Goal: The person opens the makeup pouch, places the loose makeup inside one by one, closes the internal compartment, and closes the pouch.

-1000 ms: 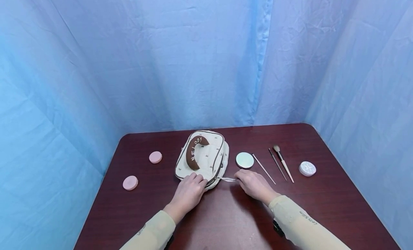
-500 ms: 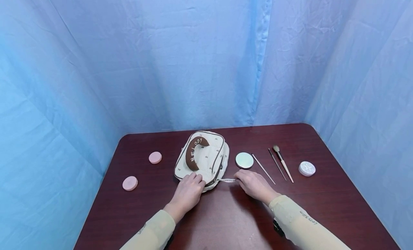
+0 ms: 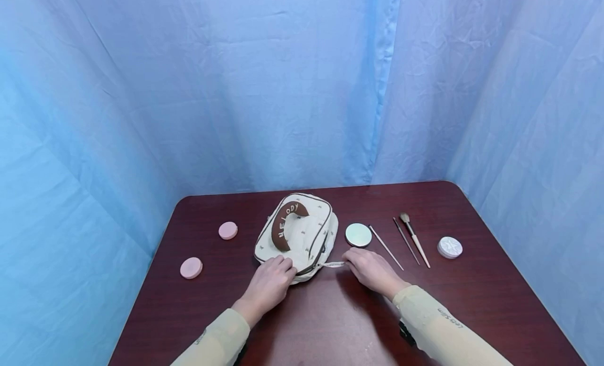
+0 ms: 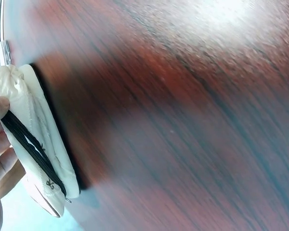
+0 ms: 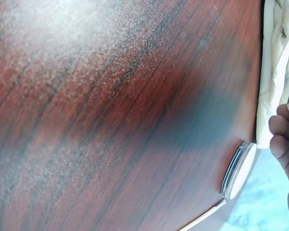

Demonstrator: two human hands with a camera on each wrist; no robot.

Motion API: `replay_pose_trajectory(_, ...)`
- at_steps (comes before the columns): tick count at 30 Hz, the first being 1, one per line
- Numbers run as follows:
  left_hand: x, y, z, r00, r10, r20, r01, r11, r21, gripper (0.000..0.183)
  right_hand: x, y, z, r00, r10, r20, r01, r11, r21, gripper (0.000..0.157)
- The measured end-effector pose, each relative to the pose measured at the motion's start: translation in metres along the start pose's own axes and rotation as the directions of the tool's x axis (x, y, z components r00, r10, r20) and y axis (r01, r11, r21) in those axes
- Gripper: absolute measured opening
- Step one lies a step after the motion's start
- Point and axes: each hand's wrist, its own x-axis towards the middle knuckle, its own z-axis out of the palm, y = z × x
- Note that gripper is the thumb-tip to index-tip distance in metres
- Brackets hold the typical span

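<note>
Here, the left hand point(image 3: 269, 282) grips a dark-flecked cream fabric pouch point(image 3: 304, 237) with a curved brown "MELODY" handle point(image 3: 280, 232). The right hand point(image 3: 370, 269) pinches its white ribbon point(image 3: 333, 264).

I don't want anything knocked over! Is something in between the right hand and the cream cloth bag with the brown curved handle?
Nothing visible blocks it. Only the thin white fabric zipper pull spans the gap from the cream cloth bag to the right hand. The round, flat, pale-topped case sits beyond the hand, outside that gap.
</note>
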Motion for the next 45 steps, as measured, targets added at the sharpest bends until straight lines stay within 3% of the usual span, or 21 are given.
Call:
replay_pose_trajectory(22, -0.022, -0.020, -0.005, 0.998, 0.043, -0.054, -0.044, 0.999, -0.018, 0.009, 0.000, 0.002, -0.002, 0.999, 0.019, -0.034, -0.020, 1.000, -0.022, 0.014)
replay_pose_trajectory(36, -0.038, -0.035, -0.010, 0.998, 0.036, -0.053, -0.037, 0.999, -0.034, 0.013, -0.002, 0.006, -0.005, 0.999, 0.033, -0.034, -0.034, 0.999, -0.033, 0.011)
replay_pose_trajectory(45, -0.040, -0.038, -0.012, 0.998, 0.032, -0.061, -0.034, 0.999, -0.034, 0.021, -0.004, 0.007, -0.005, 0.999, 0.029, -0.045, -0.031, 0.999, -0.037, 0.011)
